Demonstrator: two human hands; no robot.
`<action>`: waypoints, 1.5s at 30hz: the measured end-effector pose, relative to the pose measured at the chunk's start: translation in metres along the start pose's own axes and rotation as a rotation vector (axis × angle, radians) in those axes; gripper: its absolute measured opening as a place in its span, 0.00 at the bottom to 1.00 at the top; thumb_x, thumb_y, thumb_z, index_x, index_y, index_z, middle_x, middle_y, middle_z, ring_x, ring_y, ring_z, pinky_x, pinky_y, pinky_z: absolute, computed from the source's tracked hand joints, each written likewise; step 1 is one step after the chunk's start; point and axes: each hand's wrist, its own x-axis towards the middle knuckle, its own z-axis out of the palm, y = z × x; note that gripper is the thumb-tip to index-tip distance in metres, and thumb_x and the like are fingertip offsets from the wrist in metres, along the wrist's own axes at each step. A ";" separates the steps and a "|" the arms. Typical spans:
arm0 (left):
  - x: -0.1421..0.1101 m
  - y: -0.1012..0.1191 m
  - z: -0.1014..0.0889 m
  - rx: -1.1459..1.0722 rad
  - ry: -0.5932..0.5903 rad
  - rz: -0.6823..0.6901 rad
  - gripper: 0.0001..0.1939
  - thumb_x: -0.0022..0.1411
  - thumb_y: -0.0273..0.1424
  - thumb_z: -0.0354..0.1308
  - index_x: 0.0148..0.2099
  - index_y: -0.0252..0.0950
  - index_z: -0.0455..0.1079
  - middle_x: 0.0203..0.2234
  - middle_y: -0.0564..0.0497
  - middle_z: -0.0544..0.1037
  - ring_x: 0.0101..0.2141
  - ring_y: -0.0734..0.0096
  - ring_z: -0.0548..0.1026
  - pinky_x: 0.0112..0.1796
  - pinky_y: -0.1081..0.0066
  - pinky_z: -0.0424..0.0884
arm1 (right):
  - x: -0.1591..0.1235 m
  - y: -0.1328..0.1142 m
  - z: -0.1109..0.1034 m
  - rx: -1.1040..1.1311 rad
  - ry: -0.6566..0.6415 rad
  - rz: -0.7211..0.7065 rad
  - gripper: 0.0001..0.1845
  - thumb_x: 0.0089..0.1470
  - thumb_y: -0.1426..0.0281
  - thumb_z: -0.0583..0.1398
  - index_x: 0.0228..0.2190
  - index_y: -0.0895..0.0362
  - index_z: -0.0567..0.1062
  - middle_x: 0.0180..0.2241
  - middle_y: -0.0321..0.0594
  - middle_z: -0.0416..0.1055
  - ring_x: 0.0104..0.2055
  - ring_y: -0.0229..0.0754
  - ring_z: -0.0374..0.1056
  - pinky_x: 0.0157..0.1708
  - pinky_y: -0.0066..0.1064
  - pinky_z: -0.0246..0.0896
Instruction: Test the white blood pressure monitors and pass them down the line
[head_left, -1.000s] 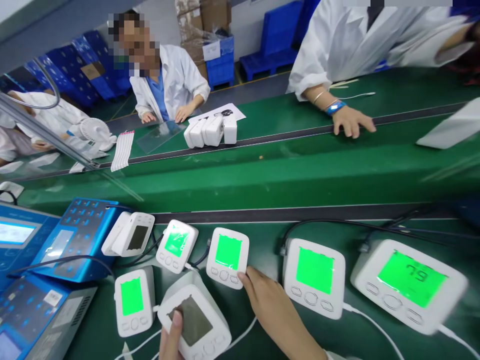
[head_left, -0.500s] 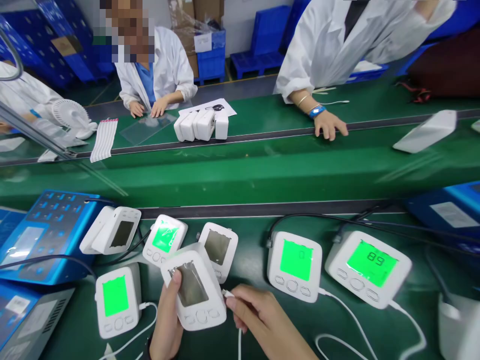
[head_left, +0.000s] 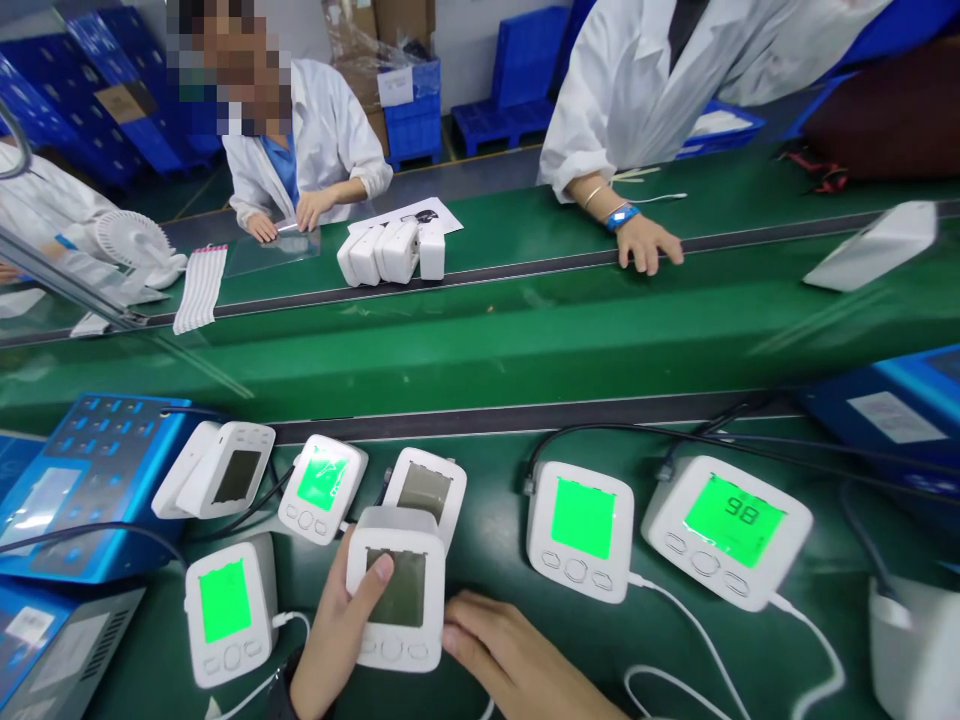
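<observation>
Four lit blood-pressure monitors (head_left: pixel 582 518) can be seen, a dark monitor (head_left: pixel 414 602) is pinched by the left grip (head_left: pixel 339 628), and the right grip (head_left: pixel 504 640) can't be told.

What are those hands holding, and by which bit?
The left hand holds a white device by its left side, thumb on the screen. The right hand is at the device's right edge; any grip there is hidden.

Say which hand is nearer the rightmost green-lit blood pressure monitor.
Right. Right hand is lower left of that lit monitor; left hand is farther left, holding an unlit monitor.
</observation>
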 end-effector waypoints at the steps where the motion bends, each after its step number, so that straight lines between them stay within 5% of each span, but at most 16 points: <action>1: 0.000 0.002 0.002 0.018 -0.019 0.025 0.34 0.56 0.59 0.65 0.56 0.41 0.76 0.51 0.42 0.80 0.55 0.45 0.75 0.53 0.59 0.73 | 0.001 0.001 0.000 0.054 0.045 0.021 0.14 0.69 0.61 0.57 0.51 0.46 0.79 0.50 0.39 0.80 0.51 0.49 0.76 0.52 0.39 0.71; 3: 0.005 0.006 0.005 0.071 -0.119 0.125 0.32 0.65 0.59 0.55 0.58 0.42 0.75 0.55 0.42 0.78 0.59 0.47 0.72 0.57 0.59 0.70 | 0.005 0.003 0.001 0.171 0.127 0.065 0.26 0.63 0.62 0.64 0.61 0.45 0.69 0.60 0.41 0.73 0.59 0.51 0.71 0.57 0.42 0.69; 5: 0.019 0.011 0.008 0.186 -0.207 0.311 0.30 0.72 0.55 0.44 0.56 0.41 0.77 0.56 0.41 0.78 0.59 0.48 0.71 0.59 0.57 0.67 | 0.011 0.004 0.005 0.301 0.201 0.083 0.33 0.57 0.65 0.69 0.62 0.47 0.67 0.58 0.40 0.74 0.58 0.52 0.72 0.57 0.42 0.68; 9: 0.058 0.024 0.015 0.561 -0.033 0.588 0.22 0.72 0.43 0.46 0.56 0.39 0.74 0.53 0.38 0.78 0.55 0.45 0.74 0.57 0.50 0.67 | 0.022 0.007 0.018 0.569 0.289 0.010 0.31 0.57 0.65 0.70 0.59 0.50 0.69 0.56 0.42 0.76 0.56 0.53 0.73 0.55 0.43 0.68; 12: 0.076 0.032 0.019 0.766 -0.026 0.528 0.20 0.67 0.38 0.49 0.58 0.38 0.68 0.50 0.37 0.79 0.50 0.43 0.78 0.49 0.51 0.71 | 0.029 0.010 0.026 0.694 0.296 -0.081 0.34 0.53 0.66 0.72 0.59 0.49 0.70 0.57 0.41 0.76 0.57 0.52 0.73 0.57 0.43 0.67; 17: 0.085 0.041 0.013 0.826 -0.210 0.418 0.12 0.69 0.44 0.50 0.40 0.43 0.68 0.27 0.48 0.77 0.28 0.52 0.77 0.33 0.61 0.67 | 0.038 0.013 0.025 0.706 0.319 -0.083 0.39 0.45 0.67 0.76 0.57 0.50 0.72 0.54 0.40 0.79 0.55 0.55 0.74 0.55 0.45 0.68; 21: 0.091 0.042 0.014 0.481 -0.136 0.337 0.22 0.66 0.56 0.52 0.33 0.43 0.65 0.25 0.53 0.71 0.28 0.61 0.71 0.30 0.66 0.65 | 0.043 0.016 0.020 0.718 0.375 -0.102 0.36 0.47 0.68 0.75 0.56 0.51 0.73 0.54 0.41 0.79 0.54 0.54 0.75 0.55 0.44 0.69; 25: 0.078 0.038 0.018 0.168 -0.074 0.277 0.31 0.67 0.62 0.45 0.26 0.43 0.53 0.18 0.59 0.53 0.19 0.69 0.51 0.21 0.69 0.52 | 0.046 0.019 0.020 0.675 0.390 -0.093 0.33 0.51 0.68 0.72 0.57 0.51 0.71 0.54 0.41 0.79 0.54 0.53 0.75 0.54 0.43 0.69; 29: 0.047 0.038 0.016 0.403 -0.098 0.500 0.25 0.74 0.54 0.41 0.33 0.44 0.64 0.27 0.52 0.67 0.30 0.60 0.67 0.33 0.63 0.66 | 0.042 0.019 0.025 0.477 0.416 0.003 0.32 0.54 0.68 0.69 0.58 0.52 0.67 0.53 0.42 0.78 0.54 0.53 0.75 0.52 0.42 0.69; 33: 0.032 0.036 0.010 0.505 -0.181 0.505 0.21 0.77 0.46 0.36 0.35 0.46 0.62 0.29 0.50 0.69 0.32 0.55 0.71 0.36 0.58 0.68 | 0.036 0.016 0.026 0.338 0.348 0.050 0.32 0.57 0.65 0.66 0.60 0.53 0.64 0.54 0.44 0.77 0.54 0.55 0.74 0.53 0.44 0.67; 39: 0.038 0.023 -0.006 0.640 -0.285 0.547 0.23 0.74 0.51 0.39 0.37 0.43 0.65 0.27 0.49 0.73 0.29 0.54 0.73 0.32 0.58 0.65 | 0.029 0.007 0.020 0.288 0.309 0.062 0.43 0.54 0.69 0.67 0.66 0.53 0.57 0.53 0.44 0.77 0.51 0.55 0.75 0.52 0.45 0.67; 42: 0.048 0.027 -0.013 0.722 -0.265 0.590 0.25 0.72 0.54 0.42 0.50 0.41 0.70 0.44 0.42 0.79 0.44 0.47 0.77 0.45 0.53 0.71 | 0.028 0.004 0.018 0.314 0.331 0.010 0.51 0.53 0.71 0.69 0.70 0.48 0.52 0.53 0.40 0.78 0.51 0.53 0.75 0.53 0.44 0.67; 45: 0.072 0.049 -0.012 0.716 -0.247 0.632 0.25 0.74 0.51 0.41 0.59 0.43 0.66 0.60 0.42 0.73 0.57 0.50 0.72 0.57 0.52 0.67 | 0.027 0.004 0.016 0.360 0.346 -0.034 0.59 0.52 0.71 0.71 0.73 0.44 0.45 0.57 0.38 0.76 0.54 0.53 0.74 0.56 0.44 0.66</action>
